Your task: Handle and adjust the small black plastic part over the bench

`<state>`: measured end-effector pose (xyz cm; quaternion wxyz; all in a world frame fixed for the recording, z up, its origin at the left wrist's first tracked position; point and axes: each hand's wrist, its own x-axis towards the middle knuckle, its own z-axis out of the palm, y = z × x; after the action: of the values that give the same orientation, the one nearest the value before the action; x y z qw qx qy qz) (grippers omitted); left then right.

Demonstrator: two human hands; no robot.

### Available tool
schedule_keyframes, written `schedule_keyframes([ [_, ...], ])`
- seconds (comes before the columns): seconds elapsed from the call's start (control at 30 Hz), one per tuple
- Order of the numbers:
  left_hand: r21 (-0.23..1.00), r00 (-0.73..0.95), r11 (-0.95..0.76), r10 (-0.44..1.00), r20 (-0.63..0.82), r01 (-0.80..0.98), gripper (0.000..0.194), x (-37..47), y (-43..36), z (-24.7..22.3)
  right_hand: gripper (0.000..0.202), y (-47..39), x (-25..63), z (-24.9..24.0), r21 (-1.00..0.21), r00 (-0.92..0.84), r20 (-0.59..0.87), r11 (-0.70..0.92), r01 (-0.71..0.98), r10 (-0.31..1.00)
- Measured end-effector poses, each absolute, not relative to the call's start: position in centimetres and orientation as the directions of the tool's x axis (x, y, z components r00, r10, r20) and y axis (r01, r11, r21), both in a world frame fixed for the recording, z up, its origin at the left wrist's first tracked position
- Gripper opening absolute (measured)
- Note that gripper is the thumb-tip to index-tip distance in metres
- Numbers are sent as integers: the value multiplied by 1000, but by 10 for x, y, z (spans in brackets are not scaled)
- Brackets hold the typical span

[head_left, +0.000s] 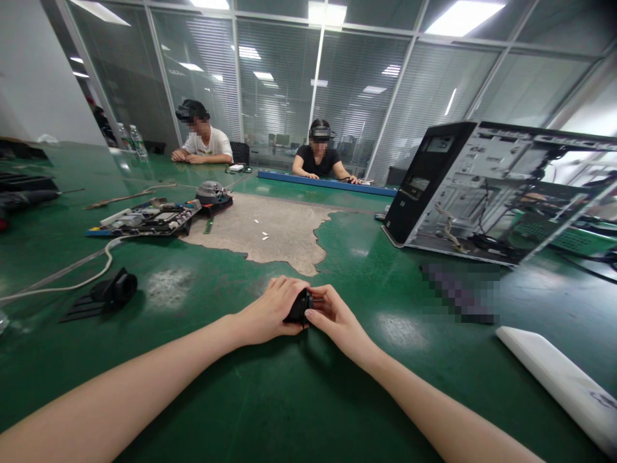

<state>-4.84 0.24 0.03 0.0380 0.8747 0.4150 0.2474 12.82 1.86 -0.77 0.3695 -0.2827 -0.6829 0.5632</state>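
Note:
Both hands meet over the green table (270,399), around a small black part (297,307). My left hand (274,308) wraps over the part's left side, its fingers covering the top. From the right, my right hand (337,318) pinches the part's edge between thumb and fingers. Much of the part is hidden by the hands, so what it is cannot be made out. A torn tan sheet (270,225) lies on the table just beyond the hands.
Left: a black round-ended part (116,289), a white cable (108,254), a circuit board (149,218). Right: an open computer case (419,186), a blurred dark item (457,292), a long white block (554,379). Two people (207,145) (321,157) sit across the table.

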Motion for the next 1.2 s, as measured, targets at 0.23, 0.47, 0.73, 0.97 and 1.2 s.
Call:
schedule_keyframes([
  [0.23,269,535,-653,744,400,708,54,-49,2,0,19,17,130,-5,-976,-568,216,197,-95,795],
  [0.47,269,531,-651,745,403,710,58,-48,3,-1,30,18,127,-8,-977,-543,196,212,-34,816],
  [0.73,259,538,-655,742,400,710,58,-49,2,-1,21,16,130,-7,-974,-562,220,213,-79,797],
  [0.97,267,528,-649,746,406,712,56,-48,2,0,23,18,128,-8,-972,-539,217,229,-47,814],
  [1.2,272,535,-655,743,402,705,57,-49,2,0,25,15,128,-4,-981,-565,181,190,-42,805],
])
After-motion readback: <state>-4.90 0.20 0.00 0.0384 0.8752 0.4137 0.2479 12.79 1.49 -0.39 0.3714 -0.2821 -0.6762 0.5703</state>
